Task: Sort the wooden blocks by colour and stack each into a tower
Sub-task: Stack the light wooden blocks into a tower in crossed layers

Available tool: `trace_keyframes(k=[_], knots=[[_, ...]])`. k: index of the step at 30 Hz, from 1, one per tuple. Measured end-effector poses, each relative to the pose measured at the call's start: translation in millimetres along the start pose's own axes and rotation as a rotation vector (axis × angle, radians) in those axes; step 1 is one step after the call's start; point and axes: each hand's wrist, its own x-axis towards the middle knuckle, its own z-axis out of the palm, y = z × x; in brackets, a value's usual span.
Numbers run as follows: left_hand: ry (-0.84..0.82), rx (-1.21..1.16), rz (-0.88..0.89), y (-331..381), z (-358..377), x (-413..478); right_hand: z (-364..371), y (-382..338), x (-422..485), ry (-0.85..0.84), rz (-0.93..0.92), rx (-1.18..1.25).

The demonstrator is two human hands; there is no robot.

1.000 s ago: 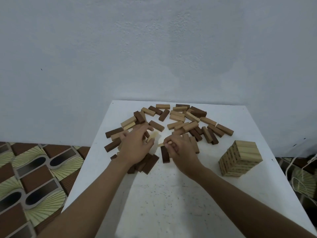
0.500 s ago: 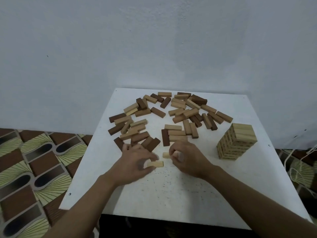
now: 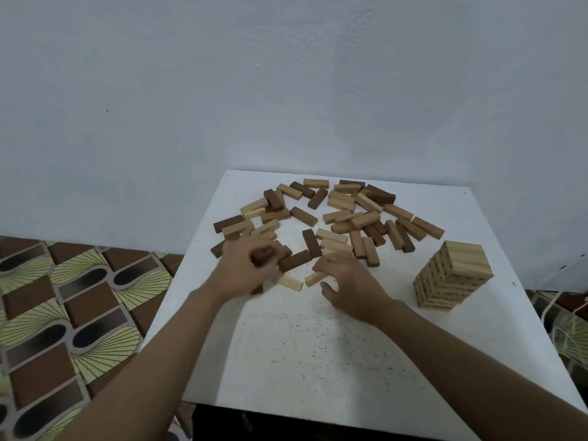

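- Pale wood leads the count: one tower (image 3: 453, 275) of light blocks stands at the right of the counter (image 3: 318, 361), well apart from the pile.
- No dark or mid-brown tower shows. The loose blocks (image 3: 346, 214) lie mixed across the far side, so most of the sorting looks left to do.
- The right grip (image 3: 345, 281) pinches one end of a pale block (image 3: 314, 279) low at the counter, and a second pale block (image 3: 290, 283) lies just beside it.
- The left grip (image 3: 251, 268) is blurred, its fingers curled at the pile's near edge over something dark — whether it grasps a block, I cannot tell.
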Motion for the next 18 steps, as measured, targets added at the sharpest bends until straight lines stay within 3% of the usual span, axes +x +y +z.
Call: trace_keyframes(k=[3,8,11,15,18], knots=[[0.180,0.148,-0.173,-20,-15,30,-4,-2,10,-0.033,0.015,0.021],[-0.081,0.506,-0.269,-45,-15,65,-1,-5,25,-0.050,0.071,0.046],[-0.066,0.647,-0.231,-50,-7,73,0,-5,28,-0.062,0.097,0.047],[0.093,0.669,-0.228,-51,2,82,-2,-4,31,-0.099,0.133,0.046],[0.105,0.594,-0.283,-49,3,90,-2,-7,31,-0.114,0.106,0.001]])
